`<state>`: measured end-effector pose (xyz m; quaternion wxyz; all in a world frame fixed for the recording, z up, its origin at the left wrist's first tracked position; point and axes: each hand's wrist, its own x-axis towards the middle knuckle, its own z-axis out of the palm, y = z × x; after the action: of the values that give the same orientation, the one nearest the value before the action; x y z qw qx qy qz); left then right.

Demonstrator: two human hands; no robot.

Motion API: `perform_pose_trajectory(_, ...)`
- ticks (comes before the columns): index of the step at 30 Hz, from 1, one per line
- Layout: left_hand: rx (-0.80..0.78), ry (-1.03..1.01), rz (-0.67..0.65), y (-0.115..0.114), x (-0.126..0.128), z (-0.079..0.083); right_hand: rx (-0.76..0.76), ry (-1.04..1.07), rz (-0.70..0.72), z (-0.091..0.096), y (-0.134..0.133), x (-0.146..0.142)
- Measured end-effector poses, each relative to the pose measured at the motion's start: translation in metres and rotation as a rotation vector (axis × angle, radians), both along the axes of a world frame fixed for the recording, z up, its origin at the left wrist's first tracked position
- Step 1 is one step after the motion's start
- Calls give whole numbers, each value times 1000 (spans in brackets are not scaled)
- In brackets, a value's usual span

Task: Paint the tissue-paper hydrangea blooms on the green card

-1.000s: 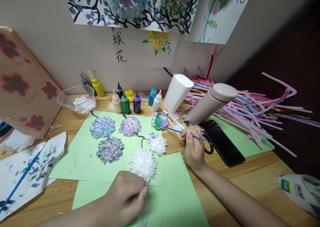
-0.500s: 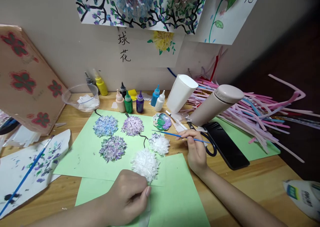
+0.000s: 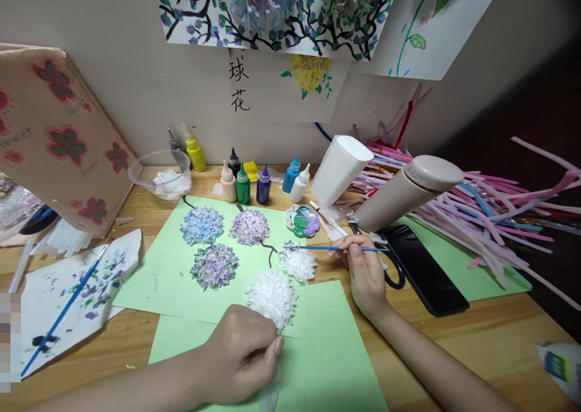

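Note:
My right hand (image 3: pixel 367 276) pinches a thin blue paintbrush (image 3: pixel 324 248), held nearly level and pointing left. Its tip reaches the small white paper flower (image 3: pixel 297 264), whose upper left edge carries purple-grey colour. My left hand (image 3: pixel 249 351) rests in a fist on the lower green sheet (image 3: pixel 327 363), just below a larger white paper flower (image 3: pixel 272 297); what its curled fingers may hold is hidden. On the upper green sheet (image 3: pixel 158 279) lie a blue flower (image 3: pixel 202 225), a lilac flower (image 3: pixel 249 226) and a darker purple flower (image 3: pixel 214 267). A palette (image 3: pixel 302 221) with green and purple paint sits above the small flower.
Several paint bottles (image 3: pixel 242 185) stand along the wall beside a clear bowl (image 3: pixel 158 176). At right are a white container (image 3: pixel 340 170), a leaning flask (image 3: pixel 408 194), scissors (image 3: pixel 396 270), a phone (image 3: pixel 424 270) and pipe cleaners (image 3: pixel 490 218). Another brush (image 3: pixel 66 309) lies on a paint-stained sheet (image 3: pixel 45 291).
The paintbrush tip has come down onto the upper left of the small white flower. My left hand keeps its place below the larger flower. The whole view has shifted slightly.

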<state>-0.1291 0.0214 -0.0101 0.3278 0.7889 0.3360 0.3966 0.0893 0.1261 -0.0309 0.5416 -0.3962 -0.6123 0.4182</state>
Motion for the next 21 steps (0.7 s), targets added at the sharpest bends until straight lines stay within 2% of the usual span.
perform_pose_trajectory(8,-12,-5,1,0,0,0,-10,-5,-8,1,0,1)
perform_pose_trajectory(17,-33,4,8,-2,-1,-1,66,-23,-35,-5,2,5)
perform_pose_trajectory(21,-33,15,30,-1,-1,0,16,22,-71,-3,3,4)
